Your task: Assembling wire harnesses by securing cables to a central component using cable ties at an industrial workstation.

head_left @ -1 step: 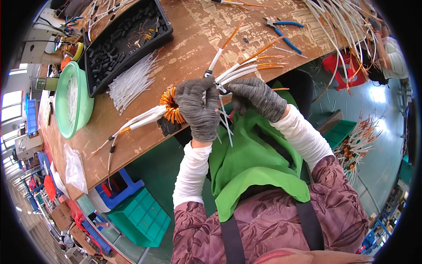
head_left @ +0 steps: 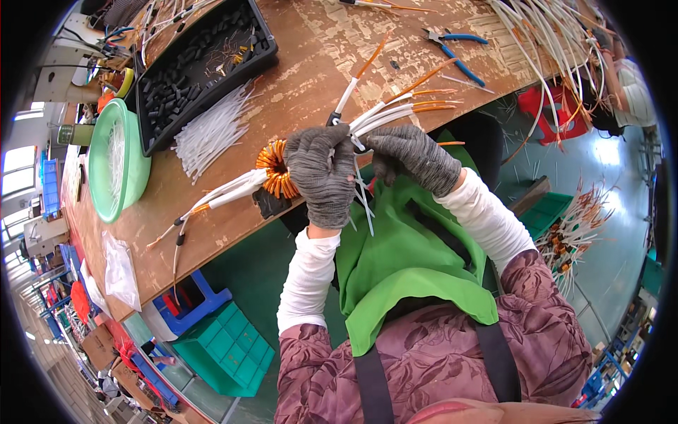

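My left hand (head_left: 323,173), in a grey knit glove, is closed round the white-sleeved wire leads (head_left: 371,124) beside an orange copper-wound ring coil (head_left: 277,169). The leads fan out beyond my fingers to bare orange ends, one with a black sleeve. Close on its right, my gloved right hand (head_left: 417,159) pinches at a white cable tie (head_left: 365,201) near the leads; its tails hang between the hands. My fingers hide the exact grip. More white leads (head_left: 236,187) extend from the coil's left side over the table.
A black tray (head_left: 205,71) of short black sleeves lies at the back left, with loose white cable ties (head_left: 212,134) beside it. A green basin (head_left: 116,162) stands further left. Blue-handled cutters (head_left: 459,56) lie at the back right, near a bundle of white wires (head_left: 537,35).
My left hand has shifted very slightly to the right, toward my right hand. Everything else looks the same.
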The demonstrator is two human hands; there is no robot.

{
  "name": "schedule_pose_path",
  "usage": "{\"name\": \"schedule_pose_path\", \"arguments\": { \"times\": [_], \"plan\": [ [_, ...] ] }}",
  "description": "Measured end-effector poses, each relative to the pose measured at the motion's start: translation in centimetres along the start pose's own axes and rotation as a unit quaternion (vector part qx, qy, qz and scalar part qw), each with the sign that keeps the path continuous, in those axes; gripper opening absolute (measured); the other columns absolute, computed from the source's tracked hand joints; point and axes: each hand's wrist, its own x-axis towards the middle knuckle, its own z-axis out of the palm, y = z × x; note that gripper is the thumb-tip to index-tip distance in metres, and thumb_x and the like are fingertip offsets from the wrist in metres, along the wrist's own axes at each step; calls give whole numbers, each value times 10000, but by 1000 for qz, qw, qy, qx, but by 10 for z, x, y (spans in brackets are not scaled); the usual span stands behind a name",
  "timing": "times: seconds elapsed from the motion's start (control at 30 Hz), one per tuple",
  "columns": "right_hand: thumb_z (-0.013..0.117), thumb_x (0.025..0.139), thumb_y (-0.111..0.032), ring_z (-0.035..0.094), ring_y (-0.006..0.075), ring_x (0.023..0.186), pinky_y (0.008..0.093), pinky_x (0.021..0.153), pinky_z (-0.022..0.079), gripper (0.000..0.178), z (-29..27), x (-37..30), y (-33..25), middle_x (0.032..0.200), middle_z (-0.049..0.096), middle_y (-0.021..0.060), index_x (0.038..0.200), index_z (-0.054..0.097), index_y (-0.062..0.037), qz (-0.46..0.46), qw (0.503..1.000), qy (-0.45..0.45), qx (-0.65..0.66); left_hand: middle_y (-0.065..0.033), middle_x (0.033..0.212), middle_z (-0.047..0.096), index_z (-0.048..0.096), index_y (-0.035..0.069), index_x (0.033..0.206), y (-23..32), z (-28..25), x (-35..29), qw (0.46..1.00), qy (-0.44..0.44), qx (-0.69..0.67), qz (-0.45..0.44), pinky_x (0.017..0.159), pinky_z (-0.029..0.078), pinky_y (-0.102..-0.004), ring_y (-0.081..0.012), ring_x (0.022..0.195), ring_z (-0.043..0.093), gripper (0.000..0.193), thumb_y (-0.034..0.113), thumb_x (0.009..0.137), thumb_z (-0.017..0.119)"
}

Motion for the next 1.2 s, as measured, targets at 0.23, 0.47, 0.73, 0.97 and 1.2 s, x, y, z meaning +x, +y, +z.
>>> {"name": "schedule_pose_path", "arguments": {
  "times": [0.23, 0.47, 0.73, 0.97, 1.2],
  "plan": [
    [575, 861, -185, 547, 67, 522, 201, 462, 436, 251, 12, -12, -1, 647, 608, 25, 1056, 608, -30, -56, 996, -2, -76, -64, 768, 597, 641, 60, 827, 11, -6, -6, 997, -49, -34, -43, 740, 401, -334, -227, 760, 540, 146, -12, 700, 631],
    [628, 832, -194, 525, 51, 520, 189, 458, 403, 210, 9, -8, 5, 624, 602, 13, 939, 627, -13, -71, 988, 14, -138, -57, 809, 602, 648, 76, 865, -2, -15, -11, 991, -106, -4, 88, 771, 418, -351, -241, 809, 546, 208, 20, 666, 673],
    [605, 827, -218, 509, 55, 529, 208, 484, 410, 201, 9, -7, 3, 602, 570, 11, 840, 617, -18, -39, 990, -18, -133, 3, 829, 566, 640, 166, 872, -2, -18, -5, 959, -130, 112, 224, 759, 396, -394, -228, 833, 532, 305, 121, 571, 635],
    [592, 772, -163, 499, 93, 549, 262, 527, 419, 154, 24, -16, 14, 586, 541, 40, 766, 600, -9, -165, 965, -56, -198, -4, 802, 560, 638, 166, 803, -4, -8, 8, 958, -128, 122, 224, 745, 383, -406, -239, 809, 532, 241, 128, 565, 654],
    [601, 775, -158, 486, 101, 566, 281, 549, 421, 141, 25, -32, -9, 589, 535, 64, 759, 598, -19, -152, 944, -150, -250, -74, 800, 607, 656, 103, 816, -2, -10, 15, 977, -156, 119, 78, 736, 397, -387, -273, 817, 549, 193, 69, 630, 691]
  ]
}}
